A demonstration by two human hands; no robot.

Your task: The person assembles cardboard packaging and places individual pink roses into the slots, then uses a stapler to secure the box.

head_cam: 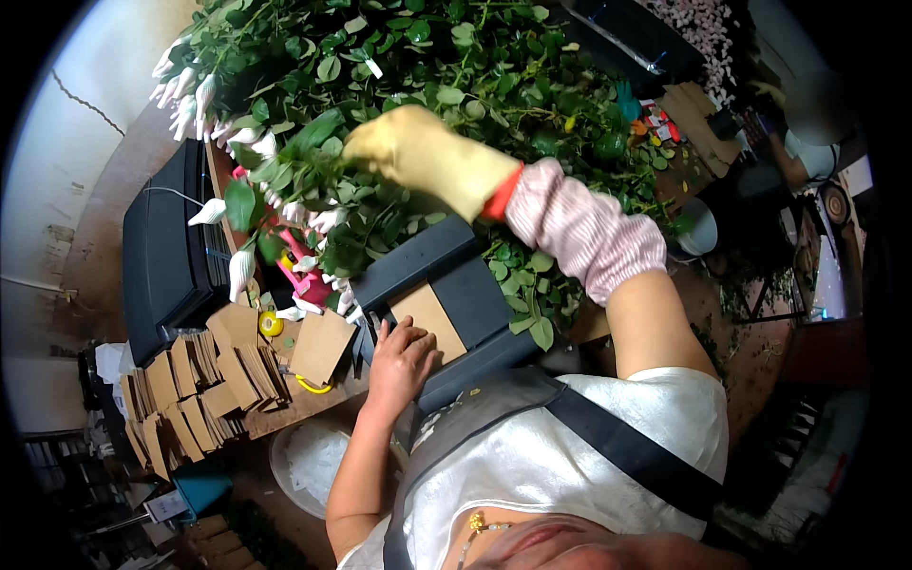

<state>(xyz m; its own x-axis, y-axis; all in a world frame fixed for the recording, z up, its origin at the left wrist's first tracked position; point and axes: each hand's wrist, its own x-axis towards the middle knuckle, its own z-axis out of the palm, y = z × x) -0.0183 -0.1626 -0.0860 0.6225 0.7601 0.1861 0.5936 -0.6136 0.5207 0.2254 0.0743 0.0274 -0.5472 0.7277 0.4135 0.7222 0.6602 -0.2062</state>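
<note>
My bare left hand (403, 353) rests on a brown cardboard sheet (431, 320) in a black tray-like holder (474, 299), its fingers slightly bent. Over the foliage, my right hand (367, 146), in a yellow rubber glove with a pink ribbed sleeve above it, is closed around leafy rose stems (306, 153); its fingertips are partly hidden by leaves. White-netted rose buds (242, 274) hang at the left, and more buds (184, 107) lie at the upper left. A large heap of leafy stems (456, 64) spreads beyond the holder.
Stacks of folded cardboard (192, 381), yellow tape (271, 323) and a pink tool (310, 285) lie on the left of the table. A black bin-like box (167, 249) stands behind them. Below is a round tub (306, 467). Another person (809, 153) is at the far right.
</note>
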